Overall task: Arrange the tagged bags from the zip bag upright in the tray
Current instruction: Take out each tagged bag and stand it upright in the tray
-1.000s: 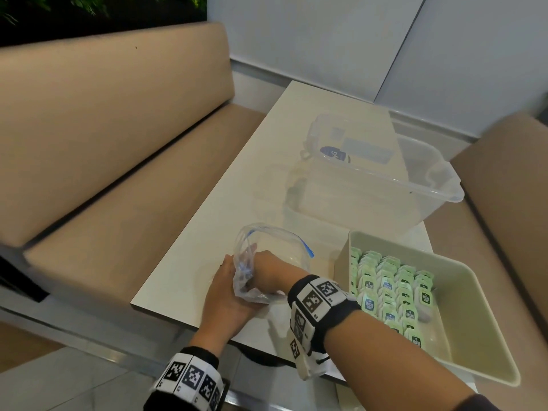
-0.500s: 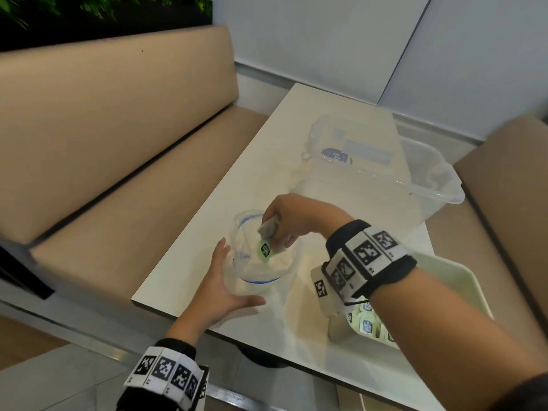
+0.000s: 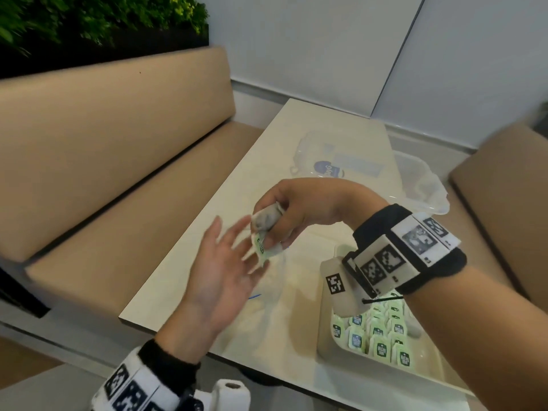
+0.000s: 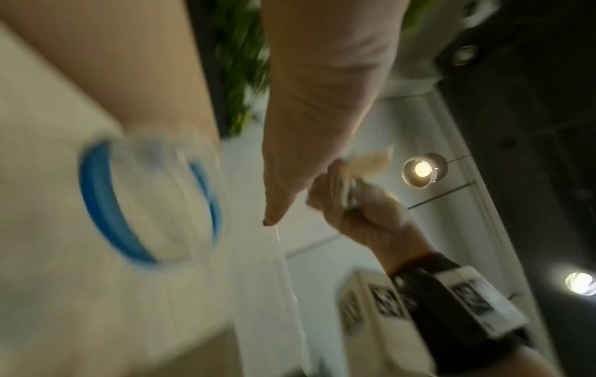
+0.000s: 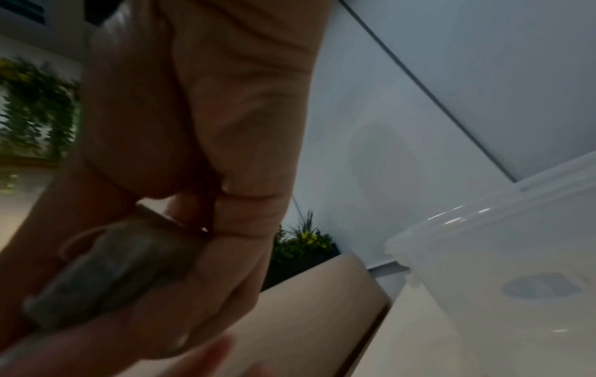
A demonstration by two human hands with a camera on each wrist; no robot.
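Several tagged bags (image 3: 266, 229) sit pinched in my right hand (image 3: 299, 209) above the surface (image 3: 296, 280) — long axis near vertical, tag down. My left hand (image 3: 221, 271), fingers spread, holds nothing. From the bags, the tray (image 3: 326, 348) lies toward 4 o'clock — right hand nearer.

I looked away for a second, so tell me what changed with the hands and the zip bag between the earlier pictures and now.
The right hand came up out of the zip bag gripping tagged bags and now holds them above the table. The left hand let go of the zip bag and rose, open, under them. The tray, its rows of bags and the clear bin stayed put.
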